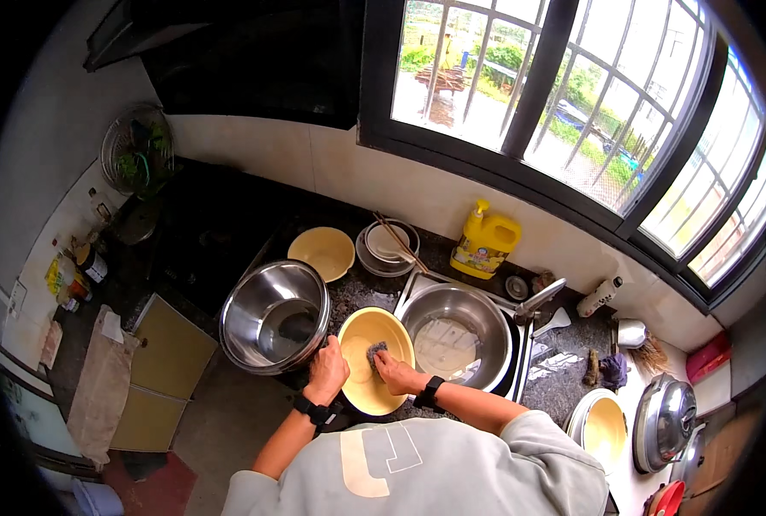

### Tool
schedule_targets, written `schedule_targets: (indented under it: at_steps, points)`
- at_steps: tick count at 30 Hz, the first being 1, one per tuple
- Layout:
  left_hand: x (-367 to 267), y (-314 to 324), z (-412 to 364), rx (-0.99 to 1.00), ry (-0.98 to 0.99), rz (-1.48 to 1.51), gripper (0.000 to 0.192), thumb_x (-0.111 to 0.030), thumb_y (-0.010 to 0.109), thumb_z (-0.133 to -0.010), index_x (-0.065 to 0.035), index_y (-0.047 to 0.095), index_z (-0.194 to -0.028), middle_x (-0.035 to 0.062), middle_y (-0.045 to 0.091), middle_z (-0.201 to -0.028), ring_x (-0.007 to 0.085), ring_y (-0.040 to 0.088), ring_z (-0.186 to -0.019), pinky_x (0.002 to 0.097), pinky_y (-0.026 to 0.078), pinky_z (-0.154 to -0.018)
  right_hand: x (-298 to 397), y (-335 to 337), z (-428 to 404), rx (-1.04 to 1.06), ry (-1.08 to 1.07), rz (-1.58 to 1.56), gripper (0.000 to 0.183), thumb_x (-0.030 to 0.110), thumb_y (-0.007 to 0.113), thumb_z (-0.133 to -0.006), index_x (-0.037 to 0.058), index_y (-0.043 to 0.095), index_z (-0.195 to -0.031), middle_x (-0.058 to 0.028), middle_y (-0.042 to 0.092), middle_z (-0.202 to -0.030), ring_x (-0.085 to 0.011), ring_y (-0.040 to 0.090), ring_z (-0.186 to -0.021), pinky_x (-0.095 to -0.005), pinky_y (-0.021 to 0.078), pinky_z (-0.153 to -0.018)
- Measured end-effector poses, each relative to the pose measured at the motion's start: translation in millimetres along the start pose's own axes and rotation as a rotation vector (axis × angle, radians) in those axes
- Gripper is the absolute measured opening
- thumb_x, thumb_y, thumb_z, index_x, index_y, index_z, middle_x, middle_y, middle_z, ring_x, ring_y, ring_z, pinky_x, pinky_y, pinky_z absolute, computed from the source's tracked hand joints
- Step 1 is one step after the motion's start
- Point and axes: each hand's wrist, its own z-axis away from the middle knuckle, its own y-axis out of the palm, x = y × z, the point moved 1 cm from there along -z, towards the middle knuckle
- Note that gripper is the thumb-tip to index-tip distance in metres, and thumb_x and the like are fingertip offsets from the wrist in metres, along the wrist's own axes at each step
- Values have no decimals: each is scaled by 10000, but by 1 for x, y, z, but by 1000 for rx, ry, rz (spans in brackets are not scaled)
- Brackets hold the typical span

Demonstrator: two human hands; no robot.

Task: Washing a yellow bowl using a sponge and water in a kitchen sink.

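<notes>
My left hand (328,373) grips the left rim of a yellow bowl (375,322), which is tilted in front of me. My right hand (396,374) reaches inside that bowl and holds a grey scouring pad (376,353) against its inner wall. Left of the bowl stand nested stainless steel basins (273,316), close to my left hand. To the right, a large steel basin (457,335) with water in it sits in the sink, under the faucet (541,298).
Behind are another yellow bowl (322,253), stacked bowls with chopsticks (386,245) and a yellow pump jug (486,242). A white bottle (600,297), stacked basins (599,426) and a lidded steel pot (667,422) stand at right. A black stove top (209,238) lies at left.
</notes>
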Motion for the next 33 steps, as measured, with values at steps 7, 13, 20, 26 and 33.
schedule_targets:
  at_steps: [7,13,20,26,33]
  points:
    - [-2,-1,1,-13,16,-20,183,-18,502,-716,66,411,-851,304,546,-697,460,546,-683,527,437,-622,4,-3,2,-13,5,15,547,18,466,-698,-119,318,-1207,-275,351,-1204,-407,557,-869,-412,482,-709]
    - [-5,-4,2,5,-2,-84,177,-45,510,-740,32,426,-876,278,579,-717,422,584,-686,499,471,-621,9,-13,0,-90,-27,-38,488,23,476,-696,-125,362,-1147,-262,392,-1136,-402,557,-837,-414,480,-700]
    - [-3,1,4,23,-38,-109,179,-49,510,-742,26,422,-878,270,582,-725,423,584,-697,501,472,-624,19,-16,3,191,-11,-337,316,17,521,-646,-47,490,-954,-222,465,-1013,-375,474,-989,-382,404,-863]
    - [-11,1,0,36,-17,-115,171,-55,500,-752,16,416,-882,262,586,-726,420,586,-698,499,473,-623,50,-33,-15,-157,-406,-459,476,-40,519,-652,-36,457,-1125,-226,425,-1179,-384,439,-1080,-380,378,-922]
    - [-17,-4,-5,24,39,-141,139,-50,475,-765,2,405,-872,264,579,-715,422,581,-701,510,466,-618,-7,-32,-37,-329,-121,-195,373,-32,482,-702,-64,477,-1074,-237,435,-1137,-378,478,-1012,-379,421,-844]
